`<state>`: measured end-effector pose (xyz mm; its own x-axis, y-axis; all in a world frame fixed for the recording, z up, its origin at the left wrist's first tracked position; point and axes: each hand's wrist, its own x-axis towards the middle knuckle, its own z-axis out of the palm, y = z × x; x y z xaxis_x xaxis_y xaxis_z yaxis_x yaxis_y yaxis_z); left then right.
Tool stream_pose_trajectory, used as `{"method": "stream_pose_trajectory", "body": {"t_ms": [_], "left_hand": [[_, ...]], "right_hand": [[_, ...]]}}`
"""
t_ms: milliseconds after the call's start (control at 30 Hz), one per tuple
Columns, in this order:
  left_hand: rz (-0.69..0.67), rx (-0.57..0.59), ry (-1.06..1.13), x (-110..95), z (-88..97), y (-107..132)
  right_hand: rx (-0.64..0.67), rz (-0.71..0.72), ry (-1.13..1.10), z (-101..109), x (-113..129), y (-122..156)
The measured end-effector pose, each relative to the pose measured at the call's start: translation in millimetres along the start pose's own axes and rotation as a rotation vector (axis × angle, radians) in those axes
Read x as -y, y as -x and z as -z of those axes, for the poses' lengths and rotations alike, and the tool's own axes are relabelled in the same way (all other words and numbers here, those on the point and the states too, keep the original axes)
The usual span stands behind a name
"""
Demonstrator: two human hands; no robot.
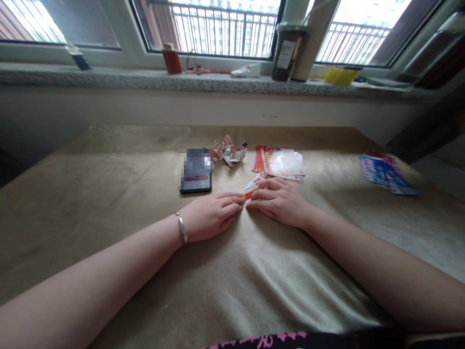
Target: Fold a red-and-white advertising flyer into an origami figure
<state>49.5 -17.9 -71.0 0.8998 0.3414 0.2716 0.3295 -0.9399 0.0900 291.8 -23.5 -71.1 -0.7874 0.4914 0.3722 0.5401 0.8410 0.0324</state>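
Note:
On the table, a folded piece of printed paper (253, 187), white with red and orange, lies between my two hands. My left hand (209, 216), with a silver bracelet at the wrist, has its fingers together, and their tips press the paper's near left end. The curled fingers of my right hand (279, 201) hold the paper down from the right and cover part of it. Both thumbs are mostly hidden. Just beyond my right hand is a stack of red and white printed sheets (278, 161). A phone (196, 170) with a partly blurred screen lies beyond my left hand.
Crumpled or folded printed paper (229, 151) sits between phone and stack. Blue and red leaflets (388, 174) lie at the right. A wrinkled gold-brown cover (119, 194) drapes the table. The granite windowsill (127, 81) carries a red container (172, 59), a dark jar (288, 52) and a yellow item (342, 75).

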Motion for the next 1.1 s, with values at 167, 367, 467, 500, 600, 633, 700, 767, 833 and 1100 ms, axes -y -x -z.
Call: {"method": "stream_pose_trajectory", "body": {"t_ms": [167, 367, 467, 500, 600, 633, 700, 767, 833, 1100], "left_hand": [[0.018, 0.016, 0.031, -1, 2.0, 1], [0.019, 0.032, 0.011, -1, 0.9, 1], [0.011, 0.018, 0.006, -2, 2.3, 1], [0.008, 0.017, 0.003, -2, 3.1, 0], [-0.001, 0.017, -0.001, -2, 4.6, 0], [-0.005, 0.016, 0.003, -2, 4.4, -1], [-0.008, 0.014, 0.018, -2, 3.0, 0], [-0.003, 0.026, 0.036, -2, 1.4, 0], [0.013, 0.048, 0.055, -3, 0.8, 1], [0.042, 0.111, 0.092, -3, 2.9, 0]], "right_hand": [[0.019, 0.019, -0.036, -1, -2, -2], [0.018, 0.028, -0.053, -3, -4, -2], [0.007, 0.036, -0.065, -3, -4, -2], [-0.003, 0.039, -0.068, -3, -4, -2], [-0.035, 0.033, -0.047, -3, -4, -1], [-0.037, 0.027, -0.031, -3, -4, 0], [-0.025, 0.016, -0.008, -3, -4, 0], [-0.007, 0.019, -0.015, -3, -4, 0], [0.002, 0.026, -0.035, -3, -5, -1], [-0.016, 0.069, -0.052, 0, -11, -1]]}}
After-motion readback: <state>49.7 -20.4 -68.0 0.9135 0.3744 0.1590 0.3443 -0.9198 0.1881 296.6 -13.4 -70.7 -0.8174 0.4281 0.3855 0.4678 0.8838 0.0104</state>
